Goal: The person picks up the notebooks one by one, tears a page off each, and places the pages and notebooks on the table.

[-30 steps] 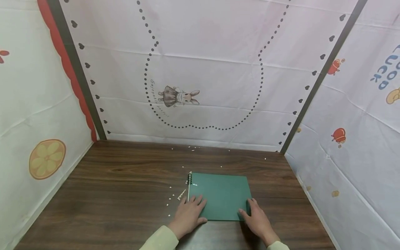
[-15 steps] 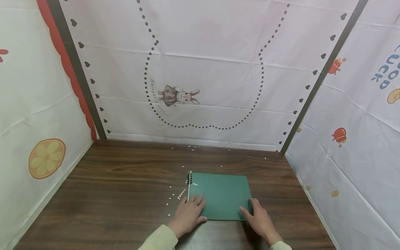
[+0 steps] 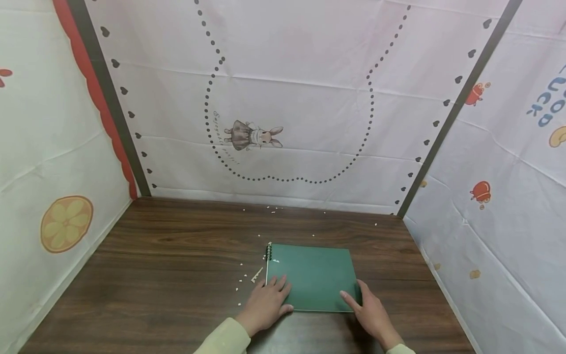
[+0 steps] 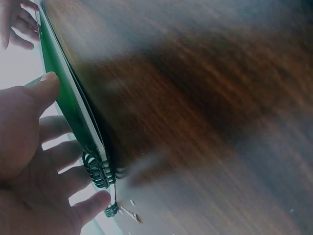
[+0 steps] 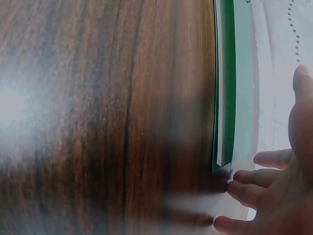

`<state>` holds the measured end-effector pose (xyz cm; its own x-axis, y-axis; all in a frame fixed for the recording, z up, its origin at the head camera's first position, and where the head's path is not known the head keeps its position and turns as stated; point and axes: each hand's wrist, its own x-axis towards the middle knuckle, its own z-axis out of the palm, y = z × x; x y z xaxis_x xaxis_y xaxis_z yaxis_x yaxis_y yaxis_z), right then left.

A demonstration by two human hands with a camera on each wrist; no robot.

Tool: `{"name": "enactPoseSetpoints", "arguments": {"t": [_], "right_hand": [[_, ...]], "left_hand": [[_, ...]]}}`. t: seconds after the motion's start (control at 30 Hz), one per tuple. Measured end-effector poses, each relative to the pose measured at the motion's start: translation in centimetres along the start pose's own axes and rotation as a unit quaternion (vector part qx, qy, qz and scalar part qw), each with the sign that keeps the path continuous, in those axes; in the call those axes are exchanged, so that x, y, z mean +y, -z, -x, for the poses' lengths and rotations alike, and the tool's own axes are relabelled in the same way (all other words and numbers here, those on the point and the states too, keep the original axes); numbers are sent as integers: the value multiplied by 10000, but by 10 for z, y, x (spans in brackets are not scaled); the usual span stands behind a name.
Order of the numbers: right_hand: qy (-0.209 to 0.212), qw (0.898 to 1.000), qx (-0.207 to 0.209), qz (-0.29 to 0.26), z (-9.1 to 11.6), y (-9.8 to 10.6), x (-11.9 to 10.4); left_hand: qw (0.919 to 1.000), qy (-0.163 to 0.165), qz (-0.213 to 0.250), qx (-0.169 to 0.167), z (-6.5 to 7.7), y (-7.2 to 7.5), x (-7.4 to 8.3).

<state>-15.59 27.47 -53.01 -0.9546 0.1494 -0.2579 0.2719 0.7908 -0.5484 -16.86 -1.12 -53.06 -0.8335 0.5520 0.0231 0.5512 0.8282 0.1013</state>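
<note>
1 spiral notebook [image 3: 316,275], green cover: it lies on the wood-grain table [image 3: 177,295], nearer the table's right edge than its left and apart from the far edge; dark coil binding [image 3: 269,252] at its left side. 1 left hand [image 3: 264,306]: fingers spread, resting on the cover's near left corner. 1 right hand [image 3: 371,310]: fingers parted, thumb over the near right corner, other fingertips just beside the right side (whether they touch it, cannot tell). 1 toothed pale strip [image 3: 257,275], just left of the notebook. White scraps [image 3: 237,289]: scattered left of the notebook and toward the table's far edge.
</note>
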Motion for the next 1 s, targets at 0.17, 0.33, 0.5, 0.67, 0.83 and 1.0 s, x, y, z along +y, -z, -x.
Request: {"name": "enactPoseSetpoints", "arguments": {"t": [0.17, 0.33, 0.5, 0.67, 0.83, 1.0], "right_hand": [[-26, 10000, -40, -22, -1, 0, 3], [27, 9999, -70, -98, 0, 2, 6], [44, 9998, -137, -154, 0, 3, 9], [74, 9997, -161, -169, 1, 3, 10], [111, 9997, -122, -158, 2, 3, 11], [106, 9995, -152, -262, 4, 3, 14]], "left_hand": [[9999, -13, 111, -37, 0, 1, -1], [9997, -9, 259, -41, 0, 4, -1], [9996, -8, 288, -5, 0, 5, 0], [9997, -66, 177, 134, 0, 1, -2], [9997, -67, 209, 147, -1, 0, -3], [9993, -63, 334, 180, -2, 0, -4]]}}
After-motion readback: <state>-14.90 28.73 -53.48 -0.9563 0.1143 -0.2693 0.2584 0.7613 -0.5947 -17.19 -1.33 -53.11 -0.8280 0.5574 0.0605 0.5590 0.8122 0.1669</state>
